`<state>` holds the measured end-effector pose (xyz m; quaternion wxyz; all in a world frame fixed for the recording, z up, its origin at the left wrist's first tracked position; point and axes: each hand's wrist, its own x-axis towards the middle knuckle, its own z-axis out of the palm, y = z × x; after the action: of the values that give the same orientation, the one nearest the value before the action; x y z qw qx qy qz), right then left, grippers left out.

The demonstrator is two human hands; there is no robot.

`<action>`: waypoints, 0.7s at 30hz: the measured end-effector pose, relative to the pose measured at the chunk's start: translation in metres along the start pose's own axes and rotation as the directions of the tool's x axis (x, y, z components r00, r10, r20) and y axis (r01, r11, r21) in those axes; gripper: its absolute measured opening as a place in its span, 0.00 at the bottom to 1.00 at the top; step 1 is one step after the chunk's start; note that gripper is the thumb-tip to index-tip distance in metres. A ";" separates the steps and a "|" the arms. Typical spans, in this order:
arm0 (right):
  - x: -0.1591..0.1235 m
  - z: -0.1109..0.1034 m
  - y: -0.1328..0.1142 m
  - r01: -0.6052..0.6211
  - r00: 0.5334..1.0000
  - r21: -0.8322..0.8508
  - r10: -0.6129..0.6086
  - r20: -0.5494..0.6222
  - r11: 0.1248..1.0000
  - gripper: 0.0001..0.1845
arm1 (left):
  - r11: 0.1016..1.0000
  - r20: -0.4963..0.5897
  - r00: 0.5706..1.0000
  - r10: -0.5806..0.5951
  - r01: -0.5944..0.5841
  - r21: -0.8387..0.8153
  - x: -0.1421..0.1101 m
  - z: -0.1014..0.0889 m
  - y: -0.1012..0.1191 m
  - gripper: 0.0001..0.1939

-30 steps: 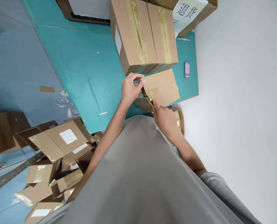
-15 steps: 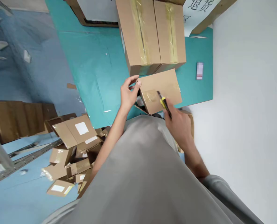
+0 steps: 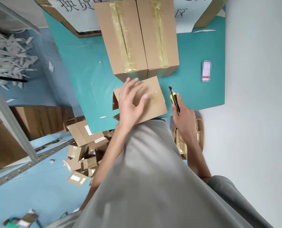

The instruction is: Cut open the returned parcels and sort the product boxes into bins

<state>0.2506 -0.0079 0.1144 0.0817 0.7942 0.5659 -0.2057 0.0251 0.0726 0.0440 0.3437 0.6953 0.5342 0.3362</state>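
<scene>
A small brown cardboard box (image 3: 155, 101) lies flat on the teal table top (image 3: 88, 76) at its near edge. My left hand (image 3: 130, 103) lies on top of the box with fingers spread flat. My right hand (image 3: 185, 122) is just right of the box, closed around a yellow and black utility knife (image 3: 174, 98) whose blade points away from me, clear of the box. Two larger taped cardboard boxes (image 3: 136, 38) stand side by side directly behind the small box.
A small blurred label (image 3: 206, 71) lies on the table's right part. Flattened and opened cartons (image 3: 84, 148) are heaped on the blue floor at the left, beside metal shelving (image 3: 10, 126). White scraps (image 3: 8, 60) litter the far left. A white wall fills the right.
My left hand went from pinching the box's corner to lying flat on it, and the box now lies flat. My right hand drew the knife off the box to the right.
</scene>
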 end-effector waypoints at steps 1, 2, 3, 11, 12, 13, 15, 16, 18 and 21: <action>0.003 -0.001 0.000 0.025 0.999 -0.014 -0.025 0.041 1.000 0.37 | 0.999 0.051 0.998 0.024 -0.026 0.026 0.002 0.010 0.008 0.22; 0.006 -0.002 -0.001 0.050 0.995 -0.028 -0.048 0.084 0.998 0.38 | 0.998 0.104 0.994 0.044 -0.049 0.049 0.004 0.020 0.013 0.21; 0.009 -0.004 -0.001 0.075 0.990 -0.038 -0.069 0.124 0.997 0.39 | 0.995 0.155 0.986 0.059 -0.071 0.070 0.005 0.028 0.016 0.20; 0.023 -0.005 -0.004 0.145 0.963 0.073 -0.158 0.220 0.987 0.38 | 0.971 0.247 0.967 0.054 -0.109 0.213 0.004 0.044 0.009 0.18; 0.024 -0.006 -0.004 0.143 0.961 0.086 -0.159 0.227 0.986 0.37 | 0.971 0.242 0.969 0.051 -0.105 0.217 0.004 0.044 0.009 0.17; 0.024 -0.007 -0.004 0.140 0.959 0.096 -0.159 0.234 0.986 0.37 | 0.971 0.239 0.970 0.048 -0.101 0.217 0.004 0.044 0.010 0.17; 0.024 -0.009 -0.005 0.135 0.956 0.101 -0.157 0.247 0.986 0.37 | 0.972 0.233 0.971 0.047 -0.098 0.215 0.004 0.045 0.011 0.17; 0.023 -0.010 -0.006 0.134 0.955 0.099 -0.155 0.253 0.986 0.37 | 0.972 0.230 0.972 0.050 -0.101 0.213 0.003 0.046 0.010 0.17; 0.022 -0.012 -0.006 0.133 0.953 0.092 -0.153 0.262 0.987 0.37 | 0.971 0.222 0.973 0.062 -0.110 0.212 0.002 0.047 0.009 0.17; 0.020 -0.013 -0.006 0.136 0.952 0.086 -0.154 0.264 0.987 0.37 | 0.970 0.213 0.974 0.072 -0.118 0.212 0.002 0.047 0.008 0.16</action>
<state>0.2535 0.0166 0.1187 0.1162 0.7175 0.5990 -0.3359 0.0684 0.0672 0.0254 0.2997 0.7852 0.4964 0.2173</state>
